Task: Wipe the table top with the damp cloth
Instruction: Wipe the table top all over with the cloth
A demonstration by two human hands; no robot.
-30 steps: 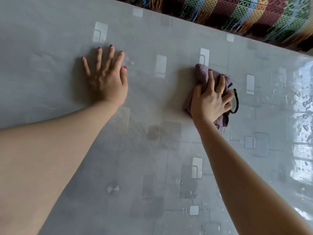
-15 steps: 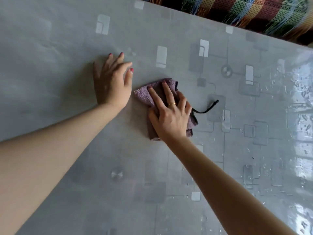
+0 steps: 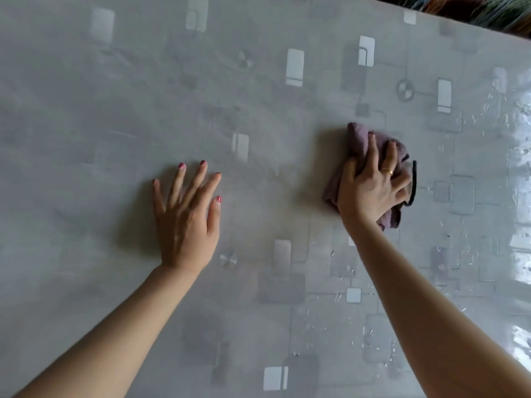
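The grey patterned table top [image 3: 258,116] fills the view. A bunched purple damp cloth [image 3: 357,139] with a black loop lies right of centre. My right hand [image 3: 370,185] is on top of it, fingers bent over the bunch and thumb pressed into its left side. My left hand [image 3: 186,214] rests flat on the table to the left, fingers spread and straight, well apart from the cloth.
Water drops and wet sheen [image 3: 520,173] cover the right part of the table. The table's far edge runs diagonally at the top right, with a colourful woven fabric [image 3: 488,10] beyond it.
My right hand has swept the cloth to the right, away from my left hand, which it nearly touched half a second ago. My left hand stays flat on the table.
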